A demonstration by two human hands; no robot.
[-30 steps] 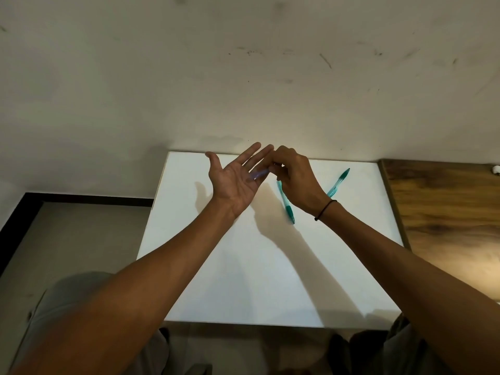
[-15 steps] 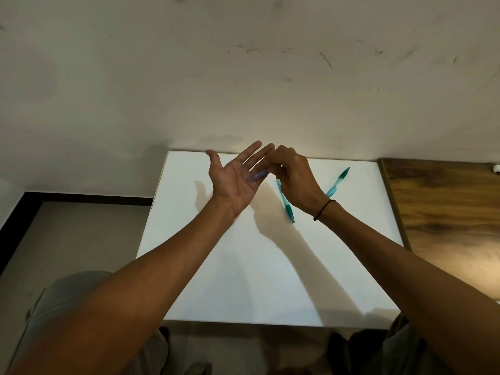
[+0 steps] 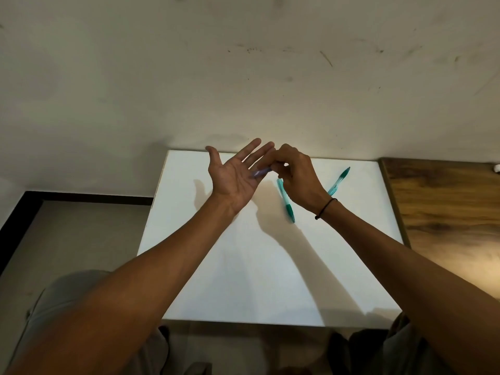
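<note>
moved: nothing visible, both hands as before | left hand (image 3: 232, 182) flat, palm up | right hand (image 3: 297, 180) pinches blue pen (image 3: 261, 173), its end on the left fingers, above far part of white table (image 3: 243, 266) | teal pen (image 3: 288, 205) under right hand

The view is dimly lit; the flat white rectangular surface (image 3: 243, 280) is rendered brightest, slightly washed out. Hard shadows of the bare forearms (image 3: 176, 253) are cast leftward across it. Warm glare is seen on the brown wooden board (image 3: 446, 212) to its right. The small translucent purple pen part (image 3: 261, 173) near its far edge is blurred.
</note>
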